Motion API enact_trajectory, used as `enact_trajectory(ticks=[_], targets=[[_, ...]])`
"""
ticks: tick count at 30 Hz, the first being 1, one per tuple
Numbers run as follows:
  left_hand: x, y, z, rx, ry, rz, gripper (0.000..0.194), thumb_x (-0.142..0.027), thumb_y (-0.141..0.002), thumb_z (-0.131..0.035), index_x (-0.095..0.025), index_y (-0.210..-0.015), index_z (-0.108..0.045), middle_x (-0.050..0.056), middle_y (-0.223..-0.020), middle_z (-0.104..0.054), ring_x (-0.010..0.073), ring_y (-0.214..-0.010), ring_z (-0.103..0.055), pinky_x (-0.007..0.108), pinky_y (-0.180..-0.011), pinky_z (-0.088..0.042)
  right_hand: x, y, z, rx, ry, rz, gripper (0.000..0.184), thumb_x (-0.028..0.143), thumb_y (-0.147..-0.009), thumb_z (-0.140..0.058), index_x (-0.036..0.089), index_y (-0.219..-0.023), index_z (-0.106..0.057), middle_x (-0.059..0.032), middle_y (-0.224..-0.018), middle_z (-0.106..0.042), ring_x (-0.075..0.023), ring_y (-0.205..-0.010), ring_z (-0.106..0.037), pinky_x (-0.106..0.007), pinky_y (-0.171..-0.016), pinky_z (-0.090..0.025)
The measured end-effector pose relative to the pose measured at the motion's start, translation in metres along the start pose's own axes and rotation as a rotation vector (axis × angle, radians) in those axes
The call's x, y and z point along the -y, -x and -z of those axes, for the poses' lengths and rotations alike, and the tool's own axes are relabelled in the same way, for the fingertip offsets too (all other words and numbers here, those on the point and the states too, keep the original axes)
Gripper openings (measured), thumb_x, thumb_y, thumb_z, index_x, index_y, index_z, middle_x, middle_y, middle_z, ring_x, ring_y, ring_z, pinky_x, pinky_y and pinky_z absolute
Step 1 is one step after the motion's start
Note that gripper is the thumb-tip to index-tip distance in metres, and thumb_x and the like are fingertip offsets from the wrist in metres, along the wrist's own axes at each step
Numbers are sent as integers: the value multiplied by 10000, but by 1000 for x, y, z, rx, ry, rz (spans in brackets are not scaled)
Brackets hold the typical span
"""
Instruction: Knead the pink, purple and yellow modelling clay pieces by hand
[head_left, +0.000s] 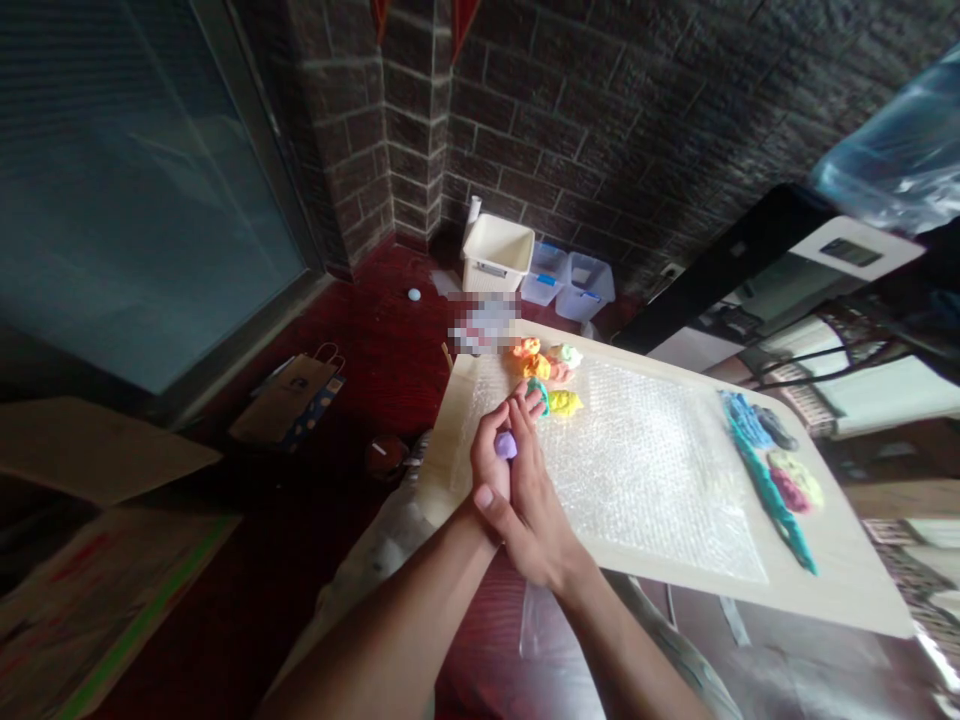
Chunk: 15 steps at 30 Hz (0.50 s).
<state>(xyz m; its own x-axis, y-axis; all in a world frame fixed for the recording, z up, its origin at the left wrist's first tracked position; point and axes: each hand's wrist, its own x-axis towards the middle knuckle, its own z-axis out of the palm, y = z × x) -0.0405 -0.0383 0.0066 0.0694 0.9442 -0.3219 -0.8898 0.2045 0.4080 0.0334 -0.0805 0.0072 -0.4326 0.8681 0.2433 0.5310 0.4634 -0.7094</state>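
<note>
A small lump of purple clay [506, 445] lies between my two palms, partly covered by the fingers. My left hand [486, 462] is cupped under and beside it. My right hand [531, 505] presses against the left from the right side, its thumb lying across the left wrist. Both hands are above the near left edge of a pale table [847, 560]. Just past my fingertips, on the bubble wrap [645, 460], sit a teal clay piece [538, 396], a yellow one [565, 403], an orange one [534, 367] and a pale green one [566, 355].
At the table's right end are a long teal strip [772, 495], a blue clay piece [746, 418] and a pink one [789, 488]. Beyond the table stand a cream bin [499, 245] and clear boxes [585, 285]. A paper bag [285, 395] is on the floor at left.
</note>
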Motion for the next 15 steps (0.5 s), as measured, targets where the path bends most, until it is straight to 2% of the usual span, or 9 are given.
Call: enact_trajectory(ticks=[8,15], targets=[[25,2,-1,36,-76,1,498,-420,-896,-520,-232,-1313,-716,108,-1399,-723,311,-1481,-521,497,-1296,-242,-11,17,13,-21,-8,-10,877,615,-1038,-496,182,-1713,-141,-177,-1787,-143,-371,-1654,-139,-672,-1305,-206],[59,6,-13,-4,-151,40,487,-458,-923,-523,-206,-1286,-729,116,-1395,-722,303,-1476,-527,487,-1297,-253,-27,39,33,-63,-107,-65,877,623,-1041,-472,162,-1707,-136,-185,-1783,-157,-353,-1661,-109,-657,-1316,-170]])
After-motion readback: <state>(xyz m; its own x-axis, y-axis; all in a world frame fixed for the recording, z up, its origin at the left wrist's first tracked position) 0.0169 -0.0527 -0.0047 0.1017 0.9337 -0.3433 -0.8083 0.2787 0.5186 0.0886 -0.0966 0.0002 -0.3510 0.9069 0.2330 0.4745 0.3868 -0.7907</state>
